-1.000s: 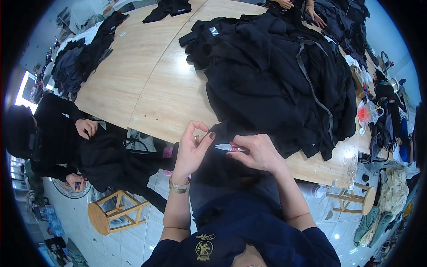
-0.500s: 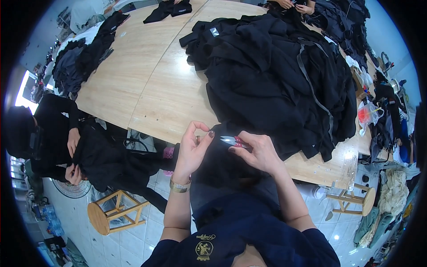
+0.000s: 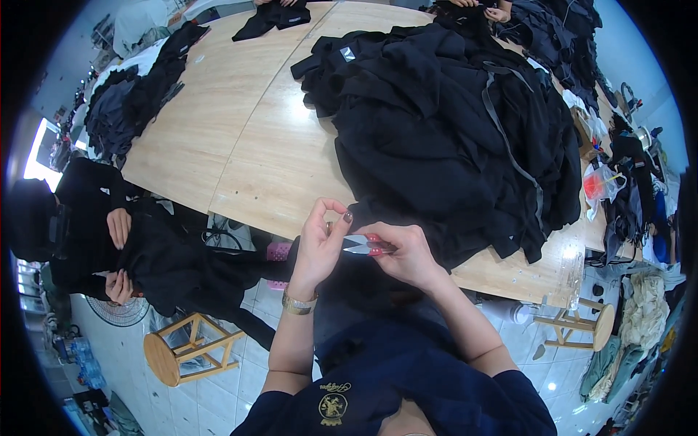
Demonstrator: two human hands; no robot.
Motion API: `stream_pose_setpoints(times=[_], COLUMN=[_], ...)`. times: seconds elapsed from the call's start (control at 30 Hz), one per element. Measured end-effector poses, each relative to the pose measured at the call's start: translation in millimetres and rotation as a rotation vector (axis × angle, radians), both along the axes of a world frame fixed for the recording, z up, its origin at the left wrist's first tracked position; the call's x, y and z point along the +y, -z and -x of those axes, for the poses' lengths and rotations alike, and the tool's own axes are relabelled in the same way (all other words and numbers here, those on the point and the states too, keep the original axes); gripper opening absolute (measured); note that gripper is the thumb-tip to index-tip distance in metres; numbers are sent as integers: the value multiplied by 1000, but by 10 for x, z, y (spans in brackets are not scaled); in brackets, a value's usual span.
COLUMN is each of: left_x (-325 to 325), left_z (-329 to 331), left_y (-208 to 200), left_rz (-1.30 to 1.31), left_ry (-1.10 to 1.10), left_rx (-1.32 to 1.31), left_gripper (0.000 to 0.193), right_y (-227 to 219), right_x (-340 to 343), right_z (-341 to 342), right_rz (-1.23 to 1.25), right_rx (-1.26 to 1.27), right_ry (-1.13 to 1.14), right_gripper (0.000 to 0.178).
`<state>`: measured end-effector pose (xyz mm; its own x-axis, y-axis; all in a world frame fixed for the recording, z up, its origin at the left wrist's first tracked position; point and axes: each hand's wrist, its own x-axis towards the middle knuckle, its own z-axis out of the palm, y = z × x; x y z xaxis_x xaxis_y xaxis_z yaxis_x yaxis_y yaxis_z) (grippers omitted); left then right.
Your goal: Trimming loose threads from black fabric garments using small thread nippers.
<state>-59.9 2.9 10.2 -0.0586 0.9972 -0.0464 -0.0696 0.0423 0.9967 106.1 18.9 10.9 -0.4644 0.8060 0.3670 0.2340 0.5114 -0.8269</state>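
Observation:
My left hand (image 3: pixel 318 243) is closed in a pinch, thumb against forefinger, at the edge of a black garment (image 3: pixel 371 214) that hangs toward my lap. Wrapped in my right hand (image 3: pixel 413 256) is a pair of thread snips (image 3: pixel 358 245) with red handles and short pale blades. The blades point left and reach close to my left thumb and palm. Any thread at the fingertips is too fine to make out. The garment runs up against a large heap of black garments (image 3: pixel 436 138) on the table, and their border is hard to see.
The wooden table (image 3: pixel 269 160) spans the space ahead. At left a person in black (image 3: pixel 87 211) handles dark cloth, beside a wooden stool (image 3: pixel 163 360). Another stool (image 3: pixel 600 327) stands at right. Other people's hands work at the far edge. A drink in a plastic bag (image 3: pixel 600 183) sits at right.
My right hand and the snips have moved left and slightly down, bringing the blades up to my left hand. The left hand keeps its pinch, nearly in place.

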Motion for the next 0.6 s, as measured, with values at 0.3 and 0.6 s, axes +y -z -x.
stream_pose_setpoints(times=[0.3,0.6], left_x=[24,28], left_z=[25,1], left_y=[-27,38], left_rz=[43,36], left_ry=[52,39], left_rx=[-13,30], left_gripper=[9,10], right_y=[158,-13], right_x=[11,-39], right_z=[13,-13], right_rz=[506,101], right_rx=[358,25], right_ry=[166,62], right_gripper=[7,24])
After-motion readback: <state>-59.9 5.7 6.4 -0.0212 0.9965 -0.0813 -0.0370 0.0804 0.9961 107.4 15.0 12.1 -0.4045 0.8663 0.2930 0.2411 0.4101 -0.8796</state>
